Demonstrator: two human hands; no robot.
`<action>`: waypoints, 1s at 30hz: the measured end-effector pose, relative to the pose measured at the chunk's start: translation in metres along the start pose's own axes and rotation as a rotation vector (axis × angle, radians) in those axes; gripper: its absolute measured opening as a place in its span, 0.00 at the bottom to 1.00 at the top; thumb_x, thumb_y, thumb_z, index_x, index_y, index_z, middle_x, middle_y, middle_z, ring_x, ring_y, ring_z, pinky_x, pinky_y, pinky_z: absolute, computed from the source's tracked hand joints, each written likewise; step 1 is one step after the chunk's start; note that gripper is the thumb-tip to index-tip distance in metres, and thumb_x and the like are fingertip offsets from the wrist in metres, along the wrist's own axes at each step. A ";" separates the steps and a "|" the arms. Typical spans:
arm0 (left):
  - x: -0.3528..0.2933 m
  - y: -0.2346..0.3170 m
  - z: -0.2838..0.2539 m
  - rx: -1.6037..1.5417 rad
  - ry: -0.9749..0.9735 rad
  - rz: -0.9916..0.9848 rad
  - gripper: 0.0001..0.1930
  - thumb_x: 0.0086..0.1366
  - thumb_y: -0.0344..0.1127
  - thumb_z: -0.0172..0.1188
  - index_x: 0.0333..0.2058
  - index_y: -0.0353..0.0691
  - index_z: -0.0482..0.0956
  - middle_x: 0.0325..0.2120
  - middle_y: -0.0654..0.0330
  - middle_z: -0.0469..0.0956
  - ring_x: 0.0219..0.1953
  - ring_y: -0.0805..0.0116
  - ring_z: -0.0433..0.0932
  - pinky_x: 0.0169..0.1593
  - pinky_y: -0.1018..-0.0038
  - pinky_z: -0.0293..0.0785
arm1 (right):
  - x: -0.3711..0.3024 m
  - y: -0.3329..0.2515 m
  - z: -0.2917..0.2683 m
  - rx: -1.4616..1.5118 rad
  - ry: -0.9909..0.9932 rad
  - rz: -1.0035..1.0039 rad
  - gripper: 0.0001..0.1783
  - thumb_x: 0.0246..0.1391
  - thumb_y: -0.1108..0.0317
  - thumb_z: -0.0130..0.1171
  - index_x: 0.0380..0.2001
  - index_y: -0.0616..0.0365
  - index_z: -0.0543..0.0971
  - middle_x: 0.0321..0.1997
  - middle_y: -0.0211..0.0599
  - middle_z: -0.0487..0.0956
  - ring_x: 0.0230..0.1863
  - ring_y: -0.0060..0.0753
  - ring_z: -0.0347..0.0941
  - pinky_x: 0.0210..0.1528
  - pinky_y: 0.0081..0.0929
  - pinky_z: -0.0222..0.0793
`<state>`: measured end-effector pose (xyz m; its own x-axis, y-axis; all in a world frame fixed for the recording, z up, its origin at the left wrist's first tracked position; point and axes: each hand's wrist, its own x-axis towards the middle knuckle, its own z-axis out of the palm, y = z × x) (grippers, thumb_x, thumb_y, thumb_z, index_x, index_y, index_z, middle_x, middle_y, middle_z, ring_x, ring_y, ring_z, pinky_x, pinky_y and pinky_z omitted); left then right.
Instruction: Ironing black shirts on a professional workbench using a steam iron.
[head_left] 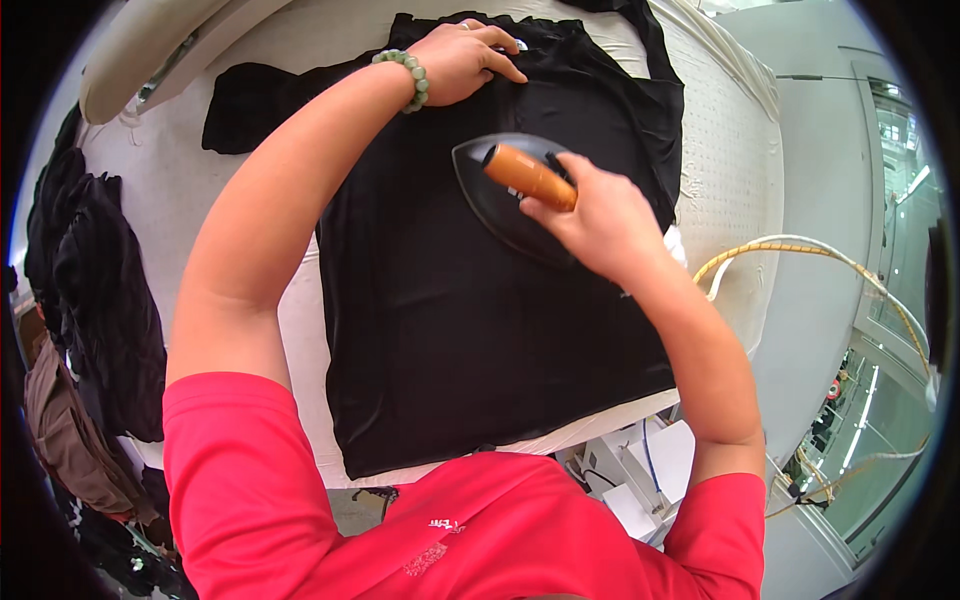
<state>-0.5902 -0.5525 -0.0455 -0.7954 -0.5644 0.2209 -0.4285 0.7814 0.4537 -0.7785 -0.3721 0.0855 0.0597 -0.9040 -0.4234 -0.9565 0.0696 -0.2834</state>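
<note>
A black long-sleeved garment (430,320) lies spread over a pale padded ironing table (740,180). In my right hand (612,222) is the orange-brown handle of an iron (490,205), with my fingers wrapped round it. The iron's dark body rests on the upper middle of the garment, its pointed tip toward the left. My left hand (462,62) lies on the cloth near the garment's collar end, fingers stretched out and apart. Some of its fingertips lie close to a small white label (521,45).
Dark clothes (95,270) hang along the left side, with a brown garment (75,430) below them. A pale padded arm (140,60) juts in at the upper left. Yellow and white hoses (800,243) curve from the iron's side toward the right. White equipment (640,480) sits below the table's near edge.
</note>
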 end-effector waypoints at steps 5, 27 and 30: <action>0.003 -0.010 0.002 -0.048 -0.012 0.019 0.21 0.61 0.24 0.58 0.49 0.57 0.86 0.57 0.62 0.77 0.60 0.58 0.73 0.65 0.64 0.70 | 0.050 0.006 -0.020 -0.051 -0.001 0.023 0.26 0.56 0.52 0.69 0.49 0.61 0.81 0.36 0.50 0.84 0.41 0.51 0.83 0.44 0.39 0.75; 0.008 -0.011 -0.007 -0.105 -0.032 0.069 0.17 0.58 0.25 0.64 0.44 0.51 0.89 0.54 0.56 0.79 0.57 0.54 0.76 0.62 0.62 0.72 | -0.062 0.047 0.007 -0.256 -0.235 -0.234 0.29 0.47 0.62 0.70 0.52 0.58 0.75 0.32 0.52 0.83 0.37 0.59 0.81 0.41 0.48 0.76; -0.006 0.007 -0.007 -0.100 -0.058 0.034 0.16 0.58 0.26 0.64 0.44 0.50 0.88 0.54 0.56 0.79 0.57 0.54 0.75 0.63 0.62 0.71 | -0.106 0.043 0.009 -0.071 -0.375 0.047 0.29 0.50 0.61 0.71 0.54 0.58 0.76 0.34 0.52 0.83 0.40 0.58 0.81 0.43 0.43 0.77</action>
<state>-0.5858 -0.5454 -0.0376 -0.8334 -0.5197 0.1883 -0.3585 0.7675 0.5315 -0.8235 -0.2694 0.1105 0.1036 -0.6821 -0.7239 -0.9772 0.0659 -0.2019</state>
